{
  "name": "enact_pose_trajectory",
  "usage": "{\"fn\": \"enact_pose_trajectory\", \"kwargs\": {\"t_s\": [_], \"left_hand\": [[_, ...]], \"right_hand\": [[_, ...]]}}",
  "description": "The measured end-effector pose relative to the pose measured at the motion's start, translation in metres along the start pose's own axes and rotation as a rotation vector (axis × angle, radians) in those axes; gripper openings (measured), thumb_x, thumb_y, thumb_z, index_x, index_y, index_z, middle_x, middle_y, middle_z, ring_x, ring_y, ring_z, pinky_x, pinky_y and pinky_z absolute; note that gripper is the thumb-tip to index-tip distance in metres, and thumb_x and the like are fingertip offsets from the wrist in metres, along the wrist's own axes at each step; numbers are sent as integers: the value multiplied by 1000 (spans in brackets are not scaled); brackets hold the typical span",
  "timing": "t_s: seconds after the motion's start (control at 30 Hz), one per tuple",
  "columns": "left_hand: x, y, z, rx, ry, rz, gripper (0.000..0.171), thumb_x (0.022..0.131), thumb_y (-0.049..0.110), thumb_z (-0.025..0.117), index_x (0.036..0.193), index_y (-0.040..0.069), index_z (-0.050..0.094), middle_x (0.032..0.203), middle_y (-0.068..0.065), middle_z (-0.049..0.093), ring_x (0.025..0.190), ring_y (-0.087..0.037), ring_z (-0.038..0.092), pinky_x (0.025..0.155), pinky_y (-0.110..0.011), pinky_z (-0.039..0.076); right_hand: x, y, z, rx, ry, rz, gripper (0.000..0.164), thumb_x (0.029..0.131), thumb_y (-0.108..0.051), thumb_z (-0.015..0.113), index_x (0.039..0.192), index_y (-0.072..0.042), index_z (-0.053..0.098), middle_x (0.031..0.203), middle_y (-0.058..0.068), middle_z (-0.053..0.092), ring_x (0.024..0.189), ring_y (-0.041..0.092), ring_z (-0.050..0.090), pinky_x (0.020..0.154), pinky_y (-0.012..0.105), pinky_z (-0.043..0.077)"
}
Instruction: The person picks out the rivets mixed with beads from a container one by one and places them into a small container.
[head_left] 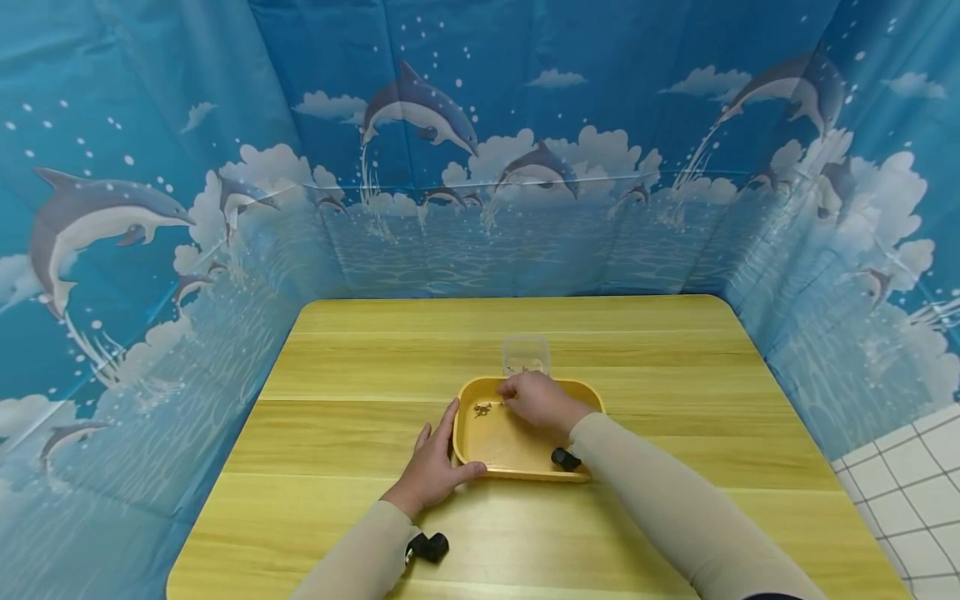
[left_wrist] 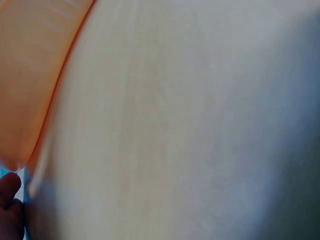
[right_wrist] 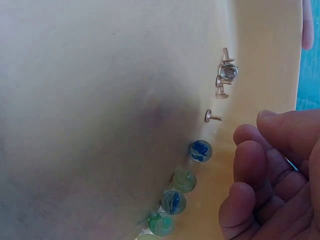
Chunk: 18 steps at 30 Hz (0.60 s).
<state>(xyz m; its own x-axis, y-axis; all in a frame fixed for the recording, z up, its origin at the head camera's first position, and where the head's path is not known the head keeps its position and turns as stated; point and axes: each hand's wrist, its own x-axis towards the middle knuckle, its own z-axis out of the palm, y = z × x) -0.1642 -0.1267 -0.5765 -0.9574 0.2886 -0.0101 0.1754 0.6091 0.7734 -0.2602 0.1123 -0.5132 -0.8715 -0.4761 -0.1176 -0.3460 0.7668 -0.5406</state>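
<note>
A yellow tray point(head_left: 517, 477) lies on the table. My left hand point(head_left: 431, 471) rests against its left end, fingers extended along the outside and thumb at the front rim. The left wrist view shows the tray's outer wall point(left_wrist: 40, 65) and fingers point(left_wrist: 10, 192) at its edge. Inside the tray, my right hand point(head_left: 542, 402) has loosely curled fingers, with nothing visible between thumb and fingertips. By those fingertips lies a brass paper fastener point(right_wrist: 212, 116); a cluster of several similar fasteners point(right_wrist: 223, 91) surrounds a clear glass marble point(right_wrist: 229, 72). Blue and green marbles point(right_wrist: 184, 180) line the tray wall.
Just behind the tray stands a small clear plastic box point(head_left: 527, 346) with small pieces in it. The wood-grain table point(head_left: 360, 367) extends around both. A blue dolphin-print curtain point(head_left: 480, 242) encloses the table's back and sides.
</note>
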Motion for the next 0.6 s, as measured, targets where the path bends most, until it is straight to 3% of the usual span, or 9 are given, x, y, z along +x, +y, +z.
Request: {"fn": "enact_pose_trajectory", "kwargs": {"t_s": [0.23,0.43,0.6], "left_hand": [[0,0,0,3,-1,6,117,89,50,82,172,28,3,171,-5,36,155,-42,38,132,-64,2],[0,1,1,-3,2,5,117,88,53,82,172,25,5,171,-6,37,156,-43,35,132,-65,2],[1,1,1,3,3,20,118,88,53,82,172,21,6,170,-7,37,151,-37,46,133,-63,2]], "right_hand": [[2,4,6,-18,-7,3,28,103,-11,67,129,-6,75,128,10,76,121,25,70,102,44,60],[1,3,7,-48,-9,-27,28,102,-9,67,128,-3,75,127,12,76,122,28,70,102,45,60],[1,3,10,-94,2,-39,26,102,-9,67,125,-3,76,122,12,78,116,26,73,98,44,61]]}}
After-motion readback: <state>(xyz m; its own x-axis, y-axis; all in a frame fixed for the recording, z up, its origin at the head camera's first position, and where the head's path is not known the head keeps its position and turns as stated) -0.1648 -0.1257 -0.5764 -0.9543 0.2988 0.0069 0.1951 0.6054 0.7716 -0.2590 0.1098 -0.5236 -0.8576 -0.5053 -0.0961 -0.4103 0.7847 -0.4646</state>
